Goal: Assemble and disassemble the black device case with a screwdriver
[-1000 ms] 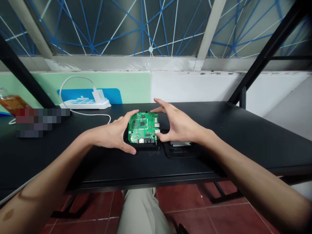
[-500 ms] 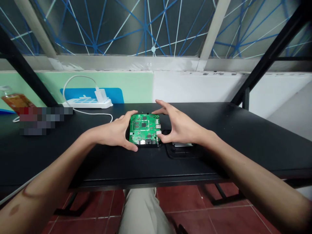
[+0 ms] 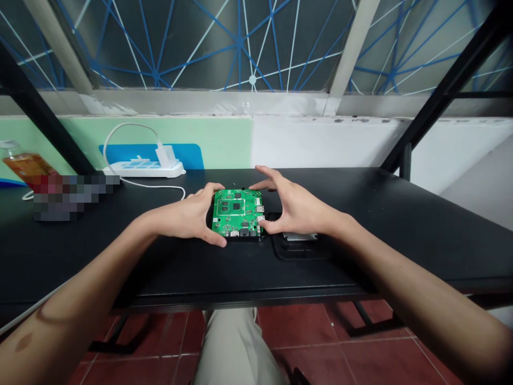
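A green circuit board (image 3: 234, 218) lies face up over a shallow black case (image 3: 245, 239), whose rim shows along the front. Chips are in its middle and metal ports line its right and front edges. My left hand (image 3: 186, 215) grips the left side, thumb at the front corner and fingers at the back corner. On the right side, my right hand (image 3: 302, 207) has its thumb against a USB port and its fingers at the back corner. Partly hidden under that hand is a black cover (image 3: 289, 255) with a silver metal plate (image 3: 298, 237).
A tiny dark piece (image 3: 234, 184) lies behind the board. At the back left stands a white power strip (image 3: 150, 170) with a charger (image 3: 166, 156) and white cable (image 3: 160, 186). An orange bottle (image 3: 30, 168) is at far left. The black desk's (image 3: 200, 278) front edge is near me.
The board sits very slightly lower in the black case, with more of the case's front rim showing. Both hands keep nearly the same hold.
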### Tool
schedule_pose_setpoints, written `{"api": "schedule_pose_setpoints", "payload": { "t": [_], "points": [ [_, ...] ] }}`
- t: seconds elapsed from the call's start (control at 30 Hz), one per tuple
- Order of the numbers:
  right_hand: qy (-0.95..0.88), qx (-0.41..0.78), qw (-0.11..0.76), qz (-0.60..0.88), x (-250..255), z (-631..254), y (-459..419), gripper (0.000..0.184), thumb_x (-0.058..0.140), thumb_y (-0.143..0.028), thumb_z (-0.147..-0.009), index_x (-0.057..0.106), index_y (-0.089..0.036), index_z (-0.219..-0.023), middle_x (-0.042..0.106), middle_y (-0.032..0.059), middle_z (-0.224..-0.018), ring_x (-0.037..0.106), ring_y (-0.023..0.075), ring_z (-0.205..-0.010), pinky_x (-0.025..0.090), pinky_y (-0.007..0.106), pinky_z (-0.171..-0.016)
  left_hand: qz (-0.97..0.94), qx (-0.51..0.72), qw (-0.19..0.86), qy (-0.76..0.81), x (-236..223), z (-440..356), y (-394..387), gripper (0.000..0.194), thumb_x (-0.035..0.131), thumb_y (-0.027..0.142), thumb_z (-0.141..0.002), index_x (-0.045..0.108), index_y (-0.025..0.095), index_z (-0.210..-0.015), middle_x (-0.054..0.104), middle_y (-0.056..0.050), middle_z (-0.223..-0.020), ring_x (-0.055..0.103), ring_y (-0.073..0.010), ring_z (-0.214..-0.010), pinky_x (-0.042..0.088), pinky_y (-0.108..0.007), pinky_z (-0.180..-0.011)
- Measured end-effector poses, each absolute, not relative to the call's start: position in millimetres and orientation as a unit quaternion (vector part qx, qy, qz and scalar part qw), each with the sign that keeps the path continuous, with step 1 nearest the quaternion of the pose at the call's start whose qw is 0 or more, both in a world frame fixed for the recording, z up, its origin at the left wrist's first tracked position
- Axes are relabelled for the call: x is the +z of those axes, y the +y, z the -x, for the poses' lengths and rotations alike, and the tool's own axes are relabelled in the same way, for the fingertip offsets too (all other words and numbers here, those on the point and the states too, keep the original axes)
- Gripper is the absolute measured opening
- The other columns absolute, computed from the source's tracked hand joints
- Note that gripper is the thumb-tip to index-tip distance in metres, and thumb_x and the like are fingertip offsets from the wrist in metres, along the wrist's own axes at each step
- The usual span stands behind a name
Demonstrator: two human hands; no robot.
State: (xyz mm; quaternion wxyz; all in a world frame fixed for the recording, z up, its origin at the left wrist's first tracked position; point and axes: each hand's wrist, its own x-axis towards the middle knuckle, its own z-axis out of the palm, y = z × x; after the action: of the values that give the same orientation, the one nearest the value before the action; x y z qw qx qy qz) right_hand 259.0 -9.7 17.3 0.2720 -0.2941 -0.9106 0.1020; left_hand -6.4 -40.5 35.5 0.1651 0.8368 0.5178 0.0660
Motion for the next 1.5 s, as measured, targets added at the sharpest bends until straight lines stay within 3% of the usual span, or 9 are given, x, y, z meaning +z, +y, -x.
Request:
{"api": "schedule_pose_setpoints", "payload": {
  "t": [0.37, 0.67, 1.0, 1.3, 1.5],
  "points": [
    [-0.91, 0.124, 0.261, 0.296, 17.6, -261.5, -6.5, 0.101, 0.073, -0.036, -0.072, 0.015, -0.022, -0.153, 0.059, 0.0125, -0.137, 0.057, 0.0293, -0.123, 0.045, 0.05, -0.104, -0.828, 0.062, 0.173, 0.53, 36.5, 5.4, -40.8, 0.11, 0.076, 0.067, -0.058, 0.017, 0.021, -0.139, 0.046, -0.021, -0.136, 0.054, -0.0432, -0.118, 0.045, -0.048, -0.09],
    [-0.914, 0.131, 0.243, 0.297, 18.8, -263.8, -7.4, 0.097, 0.071, -0.037, -0.075, 0.016, -0.024, -0.153, 0.057, 0.0097, -0.14, 0.052, 0.0295, -0.131, 0.042, 0.051, -0.109, -0.832, 0.068, 0.163, 0.526, 36.9, 6.2, -41.4, 0.104, 0.076, 0.068, -0.058, 0.023, 0.022, -0.135, 0.051, -0.017, -0.13, 0.058, -0.0402, -0.111, 0.047, -0.045, -0.085],
    [-0.917, 0.14, 0.217, 0.305, 17.2, -262.4, -5.3, 0.092, 0.07, -0.038, -0.077, 0.02, -0.022, -0.152, 0.055, 0.0113, -0.142, 0.055, 0.0296, -0.128, 0.043, 0.054, -0.11, -0.843, 0.052, 0.152, 0.513, 32.2, 10.0, -36.8, 0.115, 0.074, 0.069, -0.06, 0.018, 0.02, -0.148, 0.04, -0.02, -0.143, 0.05, -0.0398, -0.124, 0.043, -0.045, -0.097],
    [-0.914, 0.155, 0.204, 0.314, 21.2, -261.7, -8.3, 0.085, 0.069, -0.038, -0.079, 0.026, -0.023, -0.151, 0.056, 0.0113, -0.142, 0.058, 0.0294, -0.126, 0.044, 0.055, -0.109, -0.843, 0.058, 0.174, 0.506, 33.7, 10.2, -38.1, 0.109, 0.077, 0.067, -0.058, 0.029, 0.016, -0.141, 0.047, -0.018, -0.135, 0.054, -0.0362, -0.117, 0.044, -0.04, -0.093],
    [-0.915, 0.147, 0.169, 0.334, 22.4, -260.7, -9.4, 0.083, 0.064, -0.047, -0.082, 0.026, -0.022, -0.152, 0.059, 0.0083, -0.141, 0.055, 0.0312, -0.129, 0.042, 0.054, -0.11, -0.85, 0.037, 0.159, 0.502, 34.4, 9.6, -38.4, 0.107, 0.075, 0.068, -0.063, 0.029, 0.019, -0.146, 0.043, -0.014, -0.142, 0.047, -0.035, -0.127, 0.039, -0.04, -0.103]
  ]
}}
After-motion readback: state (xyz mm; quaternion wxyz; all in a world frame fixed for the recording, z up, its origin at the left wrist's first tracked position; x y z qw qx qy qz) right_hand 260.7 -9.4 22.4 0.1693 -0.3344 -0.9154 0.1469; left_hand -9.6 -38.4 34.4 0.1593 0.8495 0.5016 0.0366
